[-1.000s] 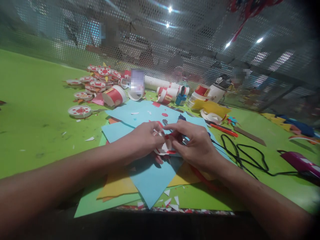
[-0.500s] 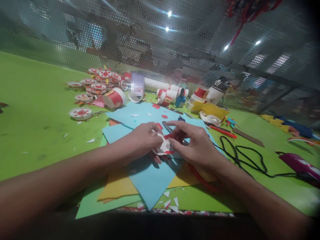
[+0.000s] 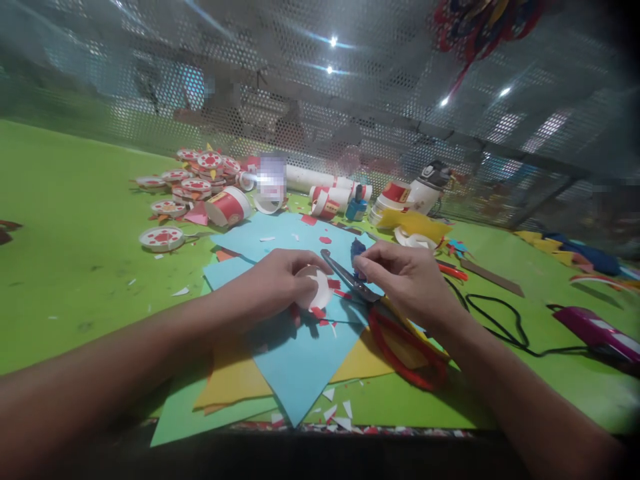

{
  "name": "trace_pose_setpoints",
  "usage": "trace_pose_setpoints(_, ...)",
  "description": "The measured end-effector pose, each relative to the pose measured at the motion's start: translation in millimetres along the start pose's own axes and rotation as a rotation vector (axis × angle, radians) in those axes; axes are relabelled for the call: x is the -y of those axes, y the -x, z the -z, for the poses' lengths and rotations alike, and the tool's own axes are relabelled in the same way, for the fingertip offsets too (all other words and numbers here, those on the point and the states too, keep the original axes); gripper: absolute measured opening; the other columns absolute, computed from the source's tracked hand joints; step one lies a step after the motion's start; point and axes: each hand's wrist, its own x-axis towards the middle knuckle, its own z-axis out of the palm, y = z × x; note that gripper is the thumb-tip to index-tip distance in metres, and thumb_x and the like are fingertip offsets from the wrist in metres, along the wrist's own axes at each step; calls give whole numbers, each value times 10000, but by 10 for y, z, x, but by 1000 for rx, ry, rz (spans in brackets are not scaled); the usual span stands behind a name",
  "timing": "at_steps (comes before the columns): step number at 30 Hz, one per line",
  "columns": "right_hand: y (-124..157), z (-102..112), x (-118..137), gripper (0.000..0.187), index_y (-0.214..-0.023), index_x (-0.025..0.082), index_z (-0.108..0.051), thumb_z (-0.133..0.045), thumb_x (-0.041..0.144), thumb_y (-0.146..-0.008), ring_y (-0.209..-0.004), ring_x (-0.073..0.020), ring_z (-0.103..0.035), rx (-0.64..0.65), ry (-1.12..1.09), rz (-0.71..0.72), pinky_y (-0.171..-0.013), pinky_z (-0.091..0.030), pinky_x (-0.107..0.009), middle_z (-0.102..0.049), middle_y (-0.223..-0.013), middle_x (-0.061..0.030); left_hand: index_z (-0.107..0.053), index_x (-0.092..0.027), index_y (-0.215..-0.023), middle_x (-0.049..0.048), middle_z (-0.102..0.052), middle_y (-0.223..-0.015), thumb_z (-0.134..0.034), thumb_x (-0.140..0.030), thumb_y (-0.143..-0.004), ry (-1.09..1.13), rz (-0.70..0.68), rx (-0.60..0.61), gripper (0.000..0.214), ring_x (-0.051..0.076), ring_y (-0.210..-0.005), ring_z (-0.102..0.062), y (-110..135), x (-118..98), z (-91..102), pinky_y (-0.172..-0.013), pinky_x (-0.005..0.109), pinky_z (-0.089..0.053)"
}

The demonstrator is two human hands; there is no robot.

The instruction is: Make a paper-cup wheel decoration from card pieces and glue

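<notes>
My left hand (image 3: pixel 283 283) pinches a white paper disc (image 3: pixel 315 288) between thumb and fingers, above sheets of light blue paper (image 3: pixel 300 363). Small red paper pieces (image 3: pixel 317 312) show at the disc's edge and beside it. My right hand (image 3: pixel 407 273) has its thumb and fingertips closed on a small dark blue lump (image 3: pixel 358 252); its exact kind is unclear. Between the hands lie scissors (image 3: pixel 353 279), blades pointing up and left. Their red handle loops (image 3: pixel 406 360) rest under my right wrist, on yellow paper.
Finished-looking discs with red dots (image 3: pixel 195 187) are piled at the back left. Red-and-white paper cups (image 3: pixel 229 207), a blue bottle (image 3: pixel 357 205) and a white flask (image 3: pixel 429 187) stand behind. A purple device (image 3: pixel 595 328) with black cord lies right. Paper scraps (image 3: pixel 345 410) litter the front edge.
My right hand has left the disc and moved right to the dark blue lump. The disc stays in my left hand, and the scissors are now more exposed.
</notes>
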Motion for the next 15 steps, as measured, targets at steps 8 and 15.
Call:
trace_pose_setpoints(8, 24, -30, 18, 198, -721, 132, -653, -583, 304, -789, -542, -93, -475, 242, -263, -155, -515, -375, -223, -564, -594, 7, -382, -162, -1258, 14, -608, -642, -537, -166, -703, 91, -18, 118, 576, 150, -504, -570, 38, -43, 10, -443, 236, -447)
trace_pose_setpoints(15, 73, -44, 109, 125, -833, 133, -665, -620, 235, -776, -653, -119, -546, 271, -171, 90, -609, -437, -246, -620, -737, -29, -418, -182, -1159, 13, -607, -722, -544, -173, -716, -6, -115, 216, 461, 128, -564, -546, 18, 69, -20, -492, 224, -410)
